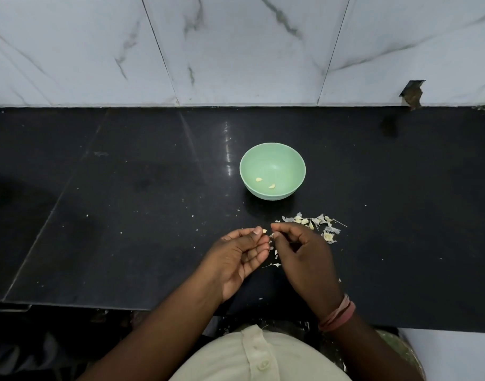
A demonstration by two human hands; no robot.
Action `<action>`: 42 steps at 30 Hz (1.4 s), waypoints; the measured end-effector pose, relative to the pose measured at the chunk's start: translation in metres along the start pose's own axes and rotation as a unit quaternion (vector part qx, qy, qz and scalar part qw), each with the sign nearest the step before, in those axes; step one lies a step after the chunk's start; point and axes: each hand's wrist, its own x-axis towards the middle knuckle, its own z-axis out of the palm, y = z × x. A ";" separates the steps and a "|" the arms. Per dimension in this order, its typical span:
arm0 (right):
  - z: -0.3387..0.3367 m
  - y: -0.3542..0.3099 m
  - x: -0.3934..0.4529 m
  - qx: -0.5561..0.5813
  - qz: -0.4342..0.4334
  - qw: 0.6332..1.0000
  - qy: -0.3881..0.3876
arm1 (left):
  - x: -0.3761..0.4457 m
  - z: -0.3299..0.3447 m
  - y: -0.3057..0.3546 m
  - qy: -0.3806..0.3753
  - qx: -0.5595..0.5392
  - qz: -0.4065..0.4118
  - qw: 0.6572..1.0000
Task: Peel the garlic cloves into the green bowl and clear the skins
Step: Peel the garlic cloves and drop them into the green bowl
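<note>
So far, two peeled cloves [265, 183] lay in the round pale-green plastic bowl [296, 160]; the left hand [240, 255] pinched a small pale garlic clove [264, 231], the right hand [302, 251] pinched its skin, and papery skins and unpeeled cloves [313, 224] remained on the black stone counter [126, 202].

left hand [240, 253] fingers [256, 233] hide most of the garlic clove [264, 231].

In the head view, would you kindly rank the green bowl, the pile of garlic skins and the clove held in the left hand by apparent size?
1. green bowl, largest.
2. pile of garlic skins, spread about as wide as the bowl but thin and scattered.
3. clove pinched by the left hand, smallest, partly hidden.
</note>
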 end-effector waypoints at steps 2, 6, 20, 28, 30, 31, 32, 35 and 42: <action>0.000 -0.005 0.000 -0.001 -0.024 1.000 0.018 | 0.000 -0.001 0.000 0.000 0.009 0.021 1.000; 0.000 -0.010 0.001 0.011 -0.017 1.000 0.010 | 0.000 0.001 -0.001 -0.005 0.035 0.058 0.998; 0.000 -0.018 -0.001 0.017 -0.028 0.999 0.018 | 0.002 -0.001 -0.002 -0.004 0.104 0.199 0.974; -0.003 -0.020 0.000 -0.013 -0.029 0.999 0.005 | 0.000 -0.001 -0.005 -0.006 0.104 0.204 0.974; -0.003 -0.020 -0.001 -0.021 -0.029 0.999 0.019 | -0.001 0.000 -0.006 -0.009 0.097 0.201 0.975; -0.003 -0.020 -0.001 -0.025 -0.028 0.999 0.028 | -0.002 0.001 -0.006 -0.012 0.096 0.197 0.976; -0.003 -0.019 -0.002 -0.027 -0.026 0.999 0.035 | -0.003 0.001 -0.006 -0.015 0.095 0.191 0.977; -0.002 -0.019 -0.001 -0.027 -0.029 0.998 0.045 | -0.004 0.003 -0.006 -0.023 0.086 0.174 0.981; -0.002 -0.017 0.000 -0.027 -0.033 0.998 0.042 | -0.004 0.005 -0.005 -0.051 0.054 0.129 0.989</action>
